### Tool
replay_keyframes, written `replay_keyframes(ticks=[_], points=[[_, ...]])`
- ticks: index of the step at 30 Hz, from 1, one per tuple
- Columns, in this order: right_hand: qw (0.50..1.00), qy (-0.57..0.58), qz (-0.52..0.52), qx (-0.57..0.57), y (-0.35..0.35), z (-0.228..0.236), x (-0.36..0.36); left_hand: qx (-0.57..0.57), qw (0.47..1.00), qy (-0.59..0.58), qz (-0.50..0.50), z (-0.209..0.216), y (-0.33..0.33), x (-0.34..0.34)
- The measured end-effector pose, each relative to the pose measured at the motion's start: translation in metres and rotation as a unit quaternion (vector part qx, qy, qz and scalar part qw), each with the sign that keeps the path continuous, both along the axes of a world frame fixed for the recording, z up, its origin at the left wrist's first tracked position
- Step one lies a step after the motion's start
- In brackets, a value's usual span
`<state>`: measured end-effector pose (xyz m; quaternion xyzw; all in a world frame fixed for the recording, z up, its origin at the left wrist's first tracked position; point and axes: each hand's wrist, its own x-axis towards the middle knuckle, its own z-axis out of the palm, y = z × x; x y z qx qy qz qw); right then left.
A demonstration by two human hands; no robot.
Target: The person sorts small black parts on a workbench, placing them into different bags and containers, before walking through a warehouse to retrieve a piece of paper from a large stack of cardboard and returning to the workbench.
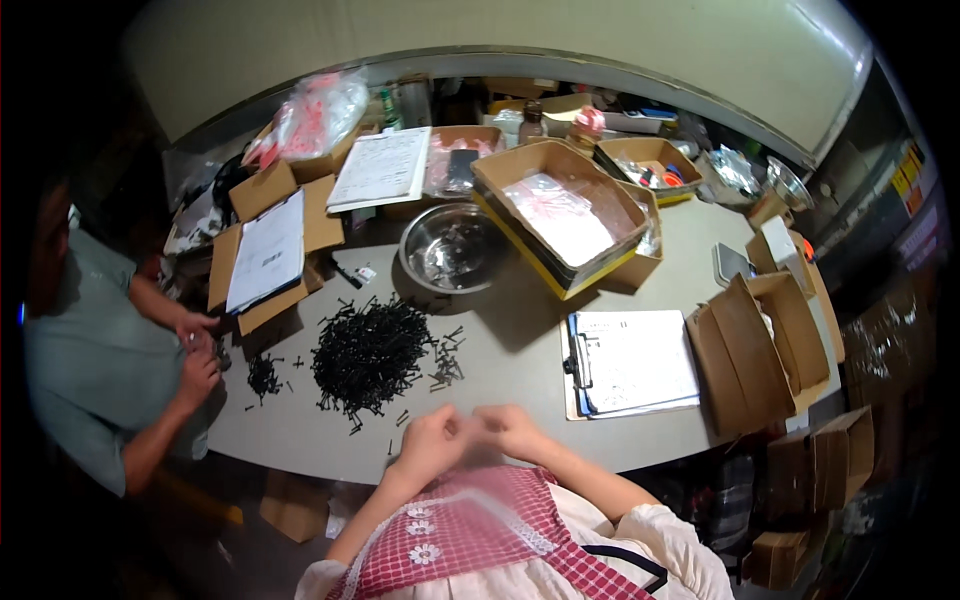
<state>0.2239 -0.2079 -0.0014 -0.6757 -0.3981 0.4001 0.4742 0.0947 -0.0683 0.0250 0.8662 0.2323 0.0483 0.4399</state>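
Observation:
Both of my hands are close together at the near edge of the table. My left hand (430, 442) is closed, its fingertips pinched toward the middle. Facing it, my right hand (508, 432) is also closed, with the fingers bent inward. Something pale and see-through seems to lie between them, too blurred to name. Just beyond my left hand is a large heap of black screws (370, 352). A small loose group of screws (447, 360) lies to the heap's right, and a smaller pile of screws (264, 376) to its left.
A co-worker (110, 330) stands at the left with both hands together. Behind the heap sits a metal bowl (450, 250), beside a cardboard tray (560, 205) of plastic bags. A clipboard (635, 365) with papers lies at right, next to an open cardboard box (745, 350).

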Motion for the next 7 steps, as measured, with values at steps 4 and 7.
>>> replay_keyframes(ticks=[4,7], points=[[0.983,0.170,-0.027,0.068,0.006,0.008,-0.016,-0.035,0.999,-0.021,-0.021,-0.012,0.004,-0.005],[0.949,0.306,0.016,0.070,0.003,-0.007,-0.008,-0.184,0.982,0.000,-0.037,0.010,0.004,-0.001]])
